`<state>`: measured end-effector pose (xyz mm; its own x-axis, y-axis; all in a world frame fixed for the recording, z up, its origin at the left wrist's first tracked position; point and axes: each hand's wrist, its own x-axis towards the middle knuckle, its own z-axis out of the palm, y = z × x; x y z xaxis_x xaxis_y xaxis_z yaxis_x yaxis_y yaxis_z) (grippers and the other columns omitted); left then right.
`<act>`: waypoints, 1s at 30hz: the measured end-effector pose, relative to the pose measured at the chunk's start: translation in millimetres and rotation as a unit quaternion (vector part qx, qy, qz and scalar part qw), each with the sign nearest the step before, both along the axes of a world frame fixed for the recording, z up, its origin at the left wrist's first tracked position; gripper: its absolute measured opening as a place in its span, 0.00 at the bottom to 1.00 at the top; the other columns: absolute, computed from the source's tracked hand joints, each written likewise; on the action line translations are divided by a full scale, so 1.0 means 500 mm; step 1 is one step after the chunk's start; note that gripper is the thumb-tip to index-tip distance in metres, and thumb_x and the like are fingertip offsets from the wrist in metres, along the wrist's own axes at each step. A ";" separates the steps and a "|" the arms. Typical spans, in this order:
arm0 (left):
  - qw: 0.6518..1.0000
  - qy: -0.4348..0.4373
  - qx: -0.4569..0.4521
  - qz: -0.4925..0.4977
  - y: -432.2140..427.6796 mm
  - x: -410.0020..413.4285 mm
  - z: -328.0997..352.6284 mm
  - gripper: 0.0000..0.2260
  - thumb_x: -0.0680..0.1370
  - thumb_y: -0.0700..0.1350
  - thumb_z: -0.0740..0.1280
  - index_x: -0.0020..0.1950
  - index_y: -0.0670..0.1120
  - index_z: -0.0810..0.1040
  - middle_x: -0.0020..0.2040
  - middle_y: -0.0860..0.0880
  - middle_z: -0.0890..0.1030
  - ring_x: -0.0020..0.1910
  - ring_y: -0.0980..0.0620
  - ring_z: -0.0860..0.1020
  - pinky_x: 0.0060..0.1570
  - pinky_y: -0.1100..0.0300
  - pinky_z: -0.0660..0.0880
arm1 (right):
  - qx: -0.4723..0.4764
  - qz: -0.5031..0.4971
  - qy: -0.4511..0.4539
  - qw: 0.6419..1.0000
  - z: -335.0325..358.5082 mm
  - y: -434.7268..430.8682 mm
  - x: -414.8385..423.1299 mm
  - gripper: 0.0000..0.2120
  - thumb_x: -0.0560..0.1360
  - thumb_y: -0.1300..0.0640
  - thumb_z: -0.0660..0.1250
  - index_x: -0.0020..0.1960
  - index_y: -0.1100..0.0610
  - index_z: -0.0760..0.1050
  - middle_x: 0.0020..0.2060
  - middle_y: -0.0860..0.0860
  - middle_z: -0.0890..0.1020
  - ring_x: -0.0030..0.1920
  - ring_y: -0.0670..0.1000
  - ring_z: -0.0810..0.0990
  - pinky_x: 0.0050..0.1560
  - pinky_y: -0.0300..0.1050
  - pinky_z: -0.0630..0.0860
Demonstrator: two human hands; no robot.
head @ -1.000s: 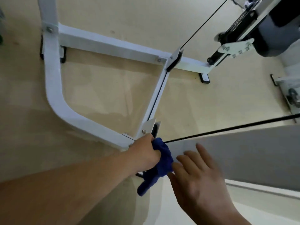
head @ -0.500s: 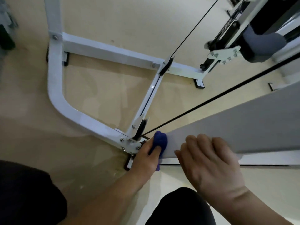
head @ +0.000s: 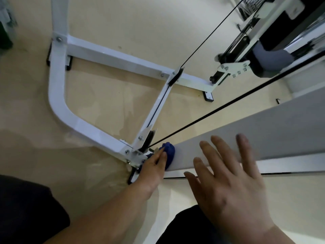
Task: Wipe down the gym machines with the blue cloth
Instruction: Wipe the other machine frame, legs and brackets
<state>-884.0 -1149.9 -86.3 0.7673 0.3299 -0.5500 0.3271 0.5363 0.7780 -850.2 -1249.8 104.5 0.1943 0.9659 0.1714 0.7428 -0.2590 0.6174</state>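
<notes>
The blue cloth [head: 169, 152] is bunched up against the lower end of a wide white post [head: 267, 132] of the gym machine, right beside the floor joint. My left hand [head: 153, 168] grips the cloth and presses it onto the post, fingers lying over it and thumb hidden. Over the same post, further right, my right hand [head: 226, 184] is open with spread, straight fingers; contact with the post cannot be told.
The machine's white base frame [head: 79, 124] lies on the beige floor, with a pulley [head: 147, 138] at the joint. Black cables [head: 228, 106] run up to the right. A grey padded roller [head: 270, 57] and bracket sit at upper right. My dark-clad knees [head: 26, 208] fill the bottom.
My right hand has uncurled from the post and now has its fingers spread. My left hand stays at the joint with the cloth, and the view has tilted closer to the base.
</notes>
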 end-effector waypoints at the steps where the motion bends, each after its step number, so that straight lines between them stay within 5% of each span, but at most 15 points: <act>1: 1.000 0.010 -0.012 -0.005 0.004 0.006 -0.004 0.18 0.85 0.57 0.58 0.76 0.62 0.70 0.70 0.55 0.76 0.68 0.54 0.74 0.70 0.57 0.69 | 0.017 -0.003 -0.010 1.000 0.022 0.000 -0.002 0.13 0.80 0.50 0.69 0.50 0.60 0.85 0.58 0.61 0.85 0.64 0.64 0.81 0.75 0.70 0.62; 4: 0.999 -0.006 -0.034 0.041 -0.006 0.028 0.029 0.16 0.85 0.51 0.61 0.73 0.61 0.74 0.71 0.57 0.75 0.67 0.55 0.74 0.66 0.60 0.69 | 0.021 -0.021 -0.060 0.998 0.066 -0.001 0.018 0.14 0.81 0.51 0.67 0.50 0.61 0.84 0.53 0.60 0.84 0.59 0.65 0.82 0.75 0.64 0.63; 9: 0.994 -0.105 -0.011 0.017 -0.006 0.052 0.123 0.14 0.85 0.48 0.62 0.58 0.69 0.78 0.56 0.70 0.80 0.53 0.74 0.76 0.47 0.78 0.70 | 0.034 -0.004 -0.097 0.995 0.053 0.005 0.043 0.11 0.78 0.54 0.70 0.38 0.58 0.77 0.39 0.56 0.80 0.44 0.61 0.82 0.53 0.56 0.69; 13: 0.998 -0.028 0.029 -0.040 0.010 0.018 0.035 0.18 0.87 0.52 0.56 0.76 0.64 0.66 0.72 0.57 0.72 0.66 0.59 0.72 0.60 0.68 0.65 | 0.040 0.007 -0.100 0.994 0.057 0.003 0.042 0.13 0.79 0.53 0.67 0.38 0.57 0.78 0.39 0.55 0.80 0.43 0.61 0.82 0.53 0.55 0.68; 16: 0.999 0.026 0.023 -0.031 -0.006 0.017 -0.011 0.20 0.87 0.51 0.54 0.79 0.62 0.63 0.77 0.52 0.67 0.72 0.49 0.68 0.68 0.56 0.66 | 0.053 0.001 -0.104 0.993 0.050 0.004 0.038 0.13 0.79 0.53 0.67 0.37 0.57 0.77 0.38 0.54 0.79 0.43 0.60 0.82 0.53 0.54 0.68; 25: 0.999 -0.028 0.019 0.006 0.004 0.023 0.110 0.18 0.86 0.49 0.58 0.76 0.60 0.69 0.73 0.56 0.72 0.68 0.56 0.72 0.68 0.60 0.66 | 0.074 -0.004 -0.106 0.992 0.043 0.012 0.044 0.15 0.79 0.55 0.67 0.34 0.57 0.73 0.35 0.54 0.77 0.41 0.60 0.79 0.52 0.54 0.68; 30: 0.986 -0.154 -0.065 0.003 -0.006 0.025 0.216 0.15 0.86 0.42 0.59 0.63 0.60 0.77 0.56 0.61 0.85 0.58 0.61 0.82 0.55 0.66 0.77 | 0.085 -0.016 -0.104 0.991 0.036 0.019 0.040 0.12 0.75 0.59 0.69 0.35 0.57 0.72 0.33 0.55 0.73 0.39 0.60 0.76 0.51 0.54 0.67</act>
<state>-871.6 -1152.7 21.7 0.9032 0.2768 -0.3279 0.0821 0.6385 0.7653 -830.3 -1240.4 122.5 0.1686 0.9135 0.3703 0.5941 -0.3939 0.7014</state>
